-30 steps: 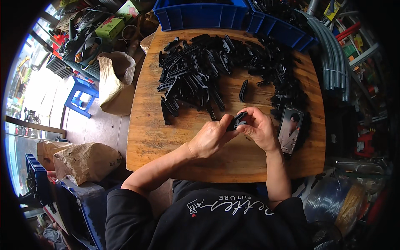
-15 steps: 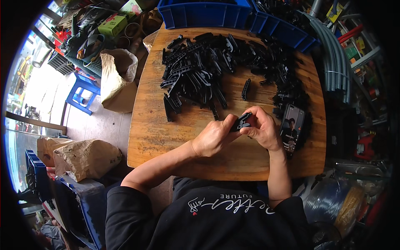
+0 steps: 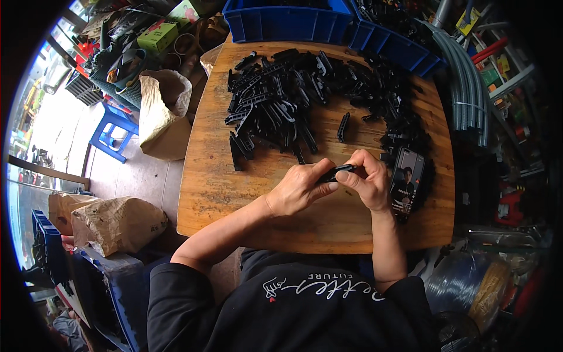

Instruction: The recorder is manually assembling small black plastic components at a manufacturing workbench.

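Between my two hands, above the near part of the wooden table, is a small black plastic part. My left hand is closed on its left end, thumb and fingers pinching it. The fingers of my right hand pinch its right end, the thumb pressed along it. What lies under the fingers is hidden. Beyond my hands a single slim black part lies apart on the wood. A heap of similar long black parts covers the far left of the table, and more black parts spread along the right.
A phone with a lit screen leans on the black parts by my right hand. Blue bins stand at the table's far edge. To the left are a paper sack and a blue stool; grey hoses hang at the right.
The black part has been turned in my hands and now shows a thinner, flatter side. My right thumb has shifted onto its end. The parts on the table lie as before.
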Motion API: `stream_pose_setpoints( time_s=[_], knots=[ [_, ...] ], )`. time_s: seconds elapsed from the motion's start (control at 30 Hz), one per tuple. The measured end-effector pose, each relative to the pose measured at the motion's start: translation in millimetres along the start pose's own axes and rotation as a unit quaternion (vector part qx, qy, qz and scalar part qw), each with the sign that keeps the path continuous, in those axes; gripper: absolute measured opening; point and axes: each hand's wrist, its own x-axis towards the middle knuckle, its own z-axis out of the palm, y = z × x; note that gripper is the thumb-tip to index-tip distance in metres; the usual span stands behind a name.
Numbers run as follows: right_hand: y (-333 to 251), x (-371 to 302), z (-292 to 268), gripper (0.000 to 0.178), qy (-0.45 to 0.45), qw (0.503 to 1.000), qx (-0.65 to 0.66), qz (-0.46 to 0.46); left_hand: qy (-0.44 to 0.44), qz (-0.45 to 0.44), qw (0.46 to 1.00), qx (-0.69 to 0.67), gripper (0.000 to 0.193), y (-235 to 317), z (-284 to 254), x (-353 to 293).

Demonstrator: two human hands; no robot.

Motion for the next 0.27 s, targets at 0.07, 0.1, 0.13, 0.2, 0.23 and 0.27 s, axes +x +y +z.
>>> stream_pose_setpoints(
  time_s=[0.07,0.1,0.13,0.2,0.23,0.27],
  knots=[
    [0.5,1.9,-2.8,0.033,-0.031,0.999,-0.029,0.015,0.013,0.020,0.999,-0.039,0.027,-6.3,-1.2,2.8],
    [1.0,3.3,-5.0,0.036,-0.061,0.996,-0.057,0.031,-0.011,-0.003,0.999,-0.036,0.028,-7.2,-4.2,4.0],
    [-1.8,7.1,-8.9,0.036,-0.062,0.996,-0.058,0.029,-0.034,-0.026,0.999,-0.032,0.028,-7.4,-7.6,4.1],
    [-11.8,18.5,-22.3,0.043,-0.115,0.992,0.008,0.048,-0.080,-0.126,0.983,-0.109,0.029,1.1,-15.2,6.0],
    [3.6,27.5,-26.7,0.054,-0.069,0.997,-0.028,-0.015,-0.056,-0.182,0.968,-0.163,0.027,0.7,-18.0,8.7],
    [-5.5,38.0,-27.8,0.064,-0.019,0.986,-0.126,0.109,-0.031,-0.239,0.946,-0.216,0.025,-0.7,-21.1,10.5]
  ],
)
